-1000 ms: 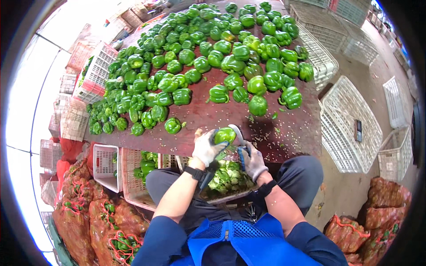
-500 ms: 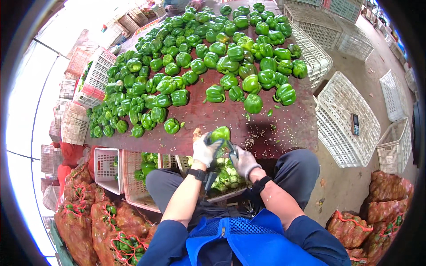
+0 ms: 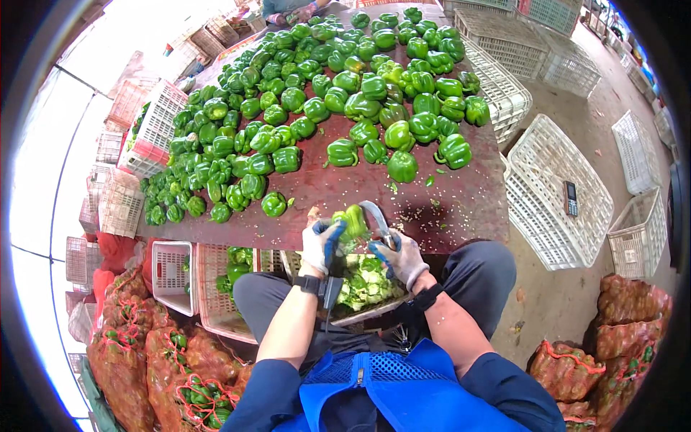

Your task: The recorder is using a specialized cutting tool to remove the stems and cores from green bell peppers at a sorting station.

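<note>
At the table's near edge, my gloved left hand (image 3: 321,243) is closed round a green bell pepper (image 3: 352,222). My gloved right hand (image 3: 400,253) grips a knife with a curved, hooked blade (image 3: 374,216). Its blade rises just right of the pepper; whether the two touch is hard to tell. Under my hands, between my knees, a crate holds pale green pepper pieces (image 3: 365,282). Many whole green bell peppers (image 3: 302,108) cover the far and left parts of the dark red table (image 3: 324,183), with a few loose ones closest to my hands.
Pale seeds and green scraps are strewn on the table's right. White crates (image 3: 173,277) stand below left; an upturned one (image 3: 558,187) at right bears a mobile phone (image 3: 571,199). Red mesh sacks (image 3: 122,353) lie on both sides. Across the table are another person's gloved hands (image 3: 291,16).
The knife blade has come up into sight beside the pepper, and my right hand has turned. The pepper has tilted and moved slightly left. Across the table, the other person's hands show more.
</note>
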### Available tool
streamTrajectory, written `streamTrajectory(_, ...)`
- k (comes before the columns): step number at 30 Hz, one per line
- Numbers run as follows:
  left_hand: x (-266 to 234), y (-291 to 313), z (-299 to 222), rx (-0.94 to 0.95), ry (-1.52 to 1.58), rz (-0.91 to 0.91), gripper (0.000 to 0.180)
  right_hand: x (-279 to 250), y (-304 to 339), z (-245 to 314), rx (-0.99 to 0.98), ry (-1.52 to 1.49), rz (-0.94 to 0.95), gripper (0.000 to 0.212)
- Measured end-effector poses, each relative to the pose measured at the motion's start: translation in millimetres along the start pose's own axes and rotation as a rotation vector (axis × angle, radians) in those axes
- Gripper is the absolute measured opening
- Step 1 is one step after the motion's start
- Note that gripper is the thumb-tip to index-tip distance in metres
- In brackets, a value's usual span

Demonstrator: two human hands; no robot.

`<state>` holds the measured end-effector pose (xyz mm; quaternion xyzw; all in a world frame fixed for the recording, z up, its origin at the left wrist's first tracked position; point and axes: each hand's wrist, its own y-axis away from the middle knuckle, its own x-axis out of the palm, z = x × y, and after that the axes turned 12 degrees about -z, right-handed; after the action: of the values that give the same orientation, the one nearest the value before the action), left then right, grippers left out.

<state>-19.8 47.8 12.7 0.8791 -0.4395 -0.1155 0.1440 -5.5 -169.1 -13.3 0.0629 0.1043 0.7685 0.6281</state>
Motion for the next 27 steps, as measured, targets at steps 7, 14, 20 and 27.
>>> streamTrajectory(7, 15.8, 53.6, -25.0, 0.082, -0.102, 0.213, 0.031, 1.8, -5.8, 1.2, -0.027, -0.192, 0.071, 0.033)
streamTrajectory(14, 6.3, 54.8, -26.8, 0.083, -0.051, 0.297, 0.047, -4.3, 2.4, 22.6, 0.285, -0.607, 0.107, 0.029)
streamTrajectory(20, 6.6, 72.1, -27.6, 0.141, -0.015, 0.295, 0.052, -9.7, 1.1, 15.3, 0.375, -0.660, 0.130, 0.030)
streamTrajectory(27, 8.9, 82.9, -6.4, 0.877, -0.584, 0.137, 0.071, 1.4, -5.9, -9.4, 0.388, -0.636, 0.119, 0.026)
